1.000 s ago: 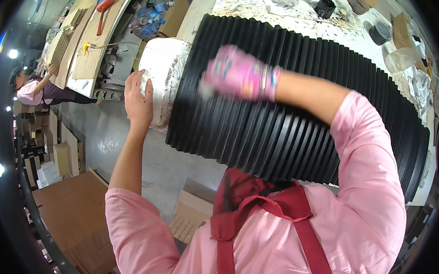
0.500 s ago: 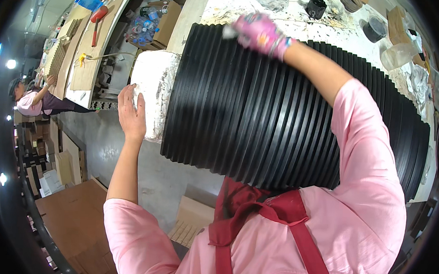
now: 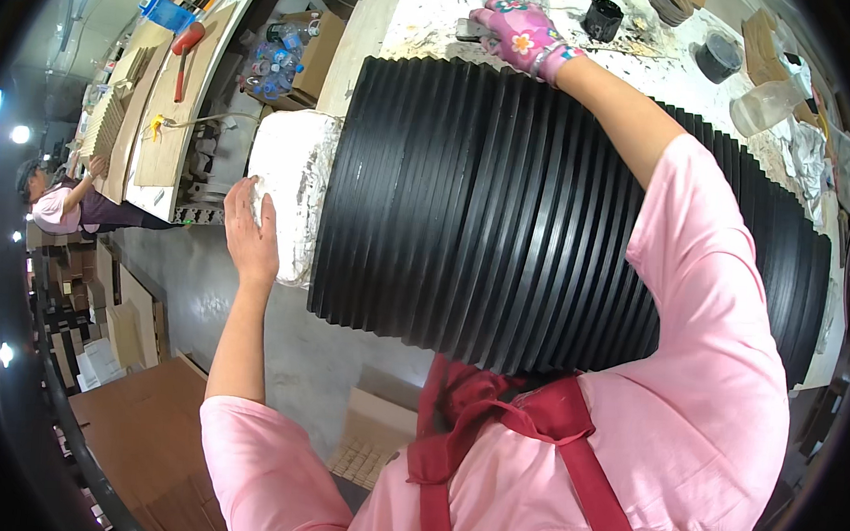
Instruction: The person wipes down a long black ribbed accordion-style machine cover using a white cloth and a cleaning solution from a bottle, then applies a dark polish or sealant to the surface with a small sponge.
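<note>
A wide set of long black strips [image 3: 552, 224], side by side like ribs, lies in front of me on the bench. My right hand [image 3: 525, 38], in a pink flowered glove, is closed on a small grey object [image 3: 471, 31] at the far edge of the strips; its kind is too small to tell. My bare left hand [image 3: 252, 232] rests against the side of a white block-like bundle [image 3: 291, 153] at the strips' left end. The thumb stands apart from the fingers, and nothing is gripped.
Beyond the strips, the stained white bench [image 3: 428, 16] bears a black cup [image 3: 603, 19], a grey cup [image 3: 718, 58] and a clear container [image 3: 768, 106]. At left are a box of plastic bottles [image 3: 282, 61], a red mallet [image 3: 187, 46] and another person [image 3: 58, 198].
My right hand has moved away from me, off the black strips to just past their far edge, with the small object still in it. My left hand stays against the white bundle.
</note>
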A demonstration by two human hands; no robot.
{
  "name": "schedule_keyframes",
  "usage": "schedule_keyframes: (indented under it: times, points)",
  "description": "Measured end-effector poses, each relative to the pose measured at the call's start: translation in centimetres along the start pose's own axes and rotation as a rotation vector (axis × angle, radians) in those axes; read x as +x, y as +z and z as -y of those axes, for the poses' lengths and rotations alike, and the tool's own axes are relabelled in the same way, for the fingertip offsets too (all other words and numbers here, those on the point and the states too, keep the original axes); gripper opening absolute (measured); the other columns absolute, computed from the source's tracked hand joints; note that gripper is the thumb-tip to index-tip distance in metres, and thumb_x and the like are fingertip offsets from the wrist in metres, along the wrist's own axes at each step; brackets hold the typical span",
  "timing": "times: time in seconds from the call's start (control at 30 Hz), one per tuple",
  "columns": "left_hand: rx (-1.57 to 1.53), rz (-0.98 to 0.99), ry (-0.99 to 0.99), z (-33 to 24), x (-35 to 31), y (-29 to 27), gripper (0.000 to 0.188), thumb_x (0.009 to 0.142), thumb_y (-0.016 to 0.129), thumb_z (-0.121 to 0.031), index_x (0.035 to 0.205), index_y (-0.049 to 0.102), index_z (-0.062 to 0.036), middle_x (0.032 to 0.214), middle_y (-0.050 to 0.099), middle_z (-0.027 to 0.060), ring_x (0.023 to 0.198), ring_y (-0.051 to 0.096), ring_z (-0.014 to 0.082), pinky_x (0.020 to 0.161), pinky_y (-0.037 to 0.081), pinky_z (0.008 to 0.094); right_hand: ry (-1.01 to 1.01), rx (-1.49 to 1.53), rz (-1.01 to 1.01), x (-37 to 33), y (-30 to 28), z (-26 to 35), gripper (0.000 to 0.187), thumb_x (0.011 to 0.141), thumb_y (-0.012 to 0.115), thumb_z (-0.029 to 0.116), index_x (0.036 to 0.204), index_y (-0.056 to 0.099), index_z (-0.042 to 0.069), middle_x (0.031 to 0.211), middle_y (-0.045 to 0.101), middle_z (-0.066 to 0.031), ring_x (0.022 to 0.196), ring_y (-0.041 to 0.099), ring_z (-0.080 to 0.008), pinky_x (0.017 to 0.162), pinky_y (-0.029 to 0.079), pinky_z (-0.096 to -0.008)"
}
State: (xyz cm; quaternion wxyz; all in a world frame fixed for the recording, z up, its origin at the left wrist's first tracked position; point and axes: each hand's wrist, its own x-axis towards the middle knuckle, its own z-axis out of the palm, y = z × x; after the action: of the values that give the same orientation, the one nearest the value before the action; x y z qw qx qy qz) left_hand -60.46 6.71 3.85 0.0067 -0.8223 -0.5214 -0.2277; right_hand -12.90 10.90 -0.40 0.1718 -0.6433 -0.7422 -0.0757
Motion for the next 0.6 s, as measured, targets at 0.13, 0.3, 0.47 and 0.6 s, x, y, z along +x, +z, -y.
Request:
schedule_keyframes:
  times: [0.13, 0.3, 0.47, 0.6]
  points:
    - [0.0, -0.009, -0.009, 0.6, -0.5, -0.1, 0.036, 0.099, 0.052, -0.023, 0.128, 0.054, -0.0021, 0.129, 0.053, 0.0178, 0.121, 0.051, 0.0348, 0.102, 0.04, 0.0409, -0.177, 0.331, 0.193, -2.4, -2.3, 3.8, 0.026, 0.092, 0.059, 0.022, 0.117, 0.062, 0.013, 0.086, 0.063, -0.0026, 0.073, 0.065, -0.0119, 0.058, 0.051, -0.0242]
    - [0.001, -0.012, 0.009, 0.3, 0.0, 0.1, 0.035, 0.099, 0.053, -0.023, 0.127, 0.055, -0.0015, 0.128, 0.053, 0.018, 0.12, 0.051, 0.035, 0.102, 0.04, 0.0412, -0.105, -0.178, -0.085, -1.3, -1.2, 0.4, 0.039, 0.088, 0.063, 0.015, 0.127, 0.057, 0.012, 0.108, 0.062, -0.0032, 0.093, 0.066, -0.0205, 0.076, 0.053, -0.0333]
    - [0.011, -0.036, 0.02, 1.5, -0.9, 0.3, 0.035, 0.097, 0.055, -0.025, 0.124, 0.058, -0.0023, 0.128, 0.055, 0.018, 0.119, 0.051, 0.0362, 0.101, 0.042, 0.0427, -0.394, 0.057, -0.027, -3.6, -2.7, 3.1, 0.029, 0.089, 0.064, 0.021, 0.116, 0.065, 0.012, 0.098, 0.067, -0.004, 0.076, 0.068, -0.0142, 0.062, 0.053, -0.0269]
    - [-0.027, -0.048, 0.045, 1.1, 0.1, 1.0, 0.033, 0.095, 0.057, -0.025, 0.122, 0.059, -0.0048, 0.125, 0.057, 0.0155, 0.117, 0.053, 0.0342, 0.099, 0.043, 0.041, 0.017, 0.085, 0.118, -2.5, -4.2, 0.8, 0.031, 0.088, 0.062, 0.019, 0.117, 0.063, 0.008, 0.095, 0.068, -0.0125, 0.083, 0.068, -0.028, 0.076, 0.054, -0.0418]
